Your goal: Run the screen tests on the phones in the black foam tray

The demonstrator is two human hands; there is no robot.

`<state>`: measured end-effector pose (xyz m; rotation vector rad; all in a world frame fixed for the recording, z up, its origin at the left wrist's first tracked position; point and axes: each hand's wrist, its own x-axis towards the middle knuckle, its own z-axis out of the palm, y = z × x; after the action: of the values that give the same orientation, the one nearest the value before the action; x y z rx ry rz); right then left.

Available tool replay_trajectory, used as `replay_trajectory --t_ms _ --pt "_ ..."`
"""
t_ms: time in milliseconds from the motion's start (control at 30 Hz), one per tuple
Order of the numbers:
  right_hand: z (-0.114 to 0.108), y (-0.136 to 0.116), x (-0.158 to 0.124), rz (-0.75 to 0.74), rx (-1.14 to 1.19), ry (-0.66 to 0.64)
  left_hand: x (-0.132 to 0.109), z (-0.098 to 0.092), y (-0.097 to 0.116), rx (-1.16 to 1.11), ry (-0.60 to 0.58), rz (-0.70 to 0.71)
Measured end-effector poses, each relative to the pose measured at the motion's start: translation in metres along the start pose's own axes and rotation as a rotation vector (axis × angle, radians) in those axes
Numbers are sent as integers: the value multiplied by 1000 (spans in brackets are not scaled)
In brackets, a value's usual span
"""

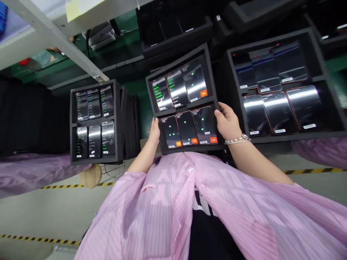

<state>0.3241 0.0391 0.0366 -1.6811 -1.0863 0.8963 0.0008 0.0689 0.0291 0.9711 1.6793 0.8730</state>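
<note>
Between my two hands is a black foam tray with two rows of smartphones, slightly tilted and close to my body. My left hand grips its left side, and my right hand, with a silver bracelet at the wrist, grips the right side. In the near row, a smartphone and its neighbours show small green marks and orange buttons on dark screens. In the far row, a smartphone shows green text lines, and another smartphone has an orange button. The fingers under the tray are hidden.
On the left stands a stack topped by a black tray of smartphones. A larger black tray of smartphones lies to the right. More dark trays sit behind. A white metal frame crosses the upper left. A wooden stool is low at left.
</note>
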Motion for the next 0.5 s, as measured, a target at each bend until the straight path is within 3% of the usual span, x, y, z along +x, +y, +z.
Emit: replay_trajectory --t_ms 100,267,500 --pt "0 1 -2 -32 118 96 -14 -8 7 -75 -2 87" --pt "5 13 1 56 267 189 -35 -17 26 -172 -43 306" --pt "14 20 4 188 348 223 -47 -24 51 -127 -88 412"
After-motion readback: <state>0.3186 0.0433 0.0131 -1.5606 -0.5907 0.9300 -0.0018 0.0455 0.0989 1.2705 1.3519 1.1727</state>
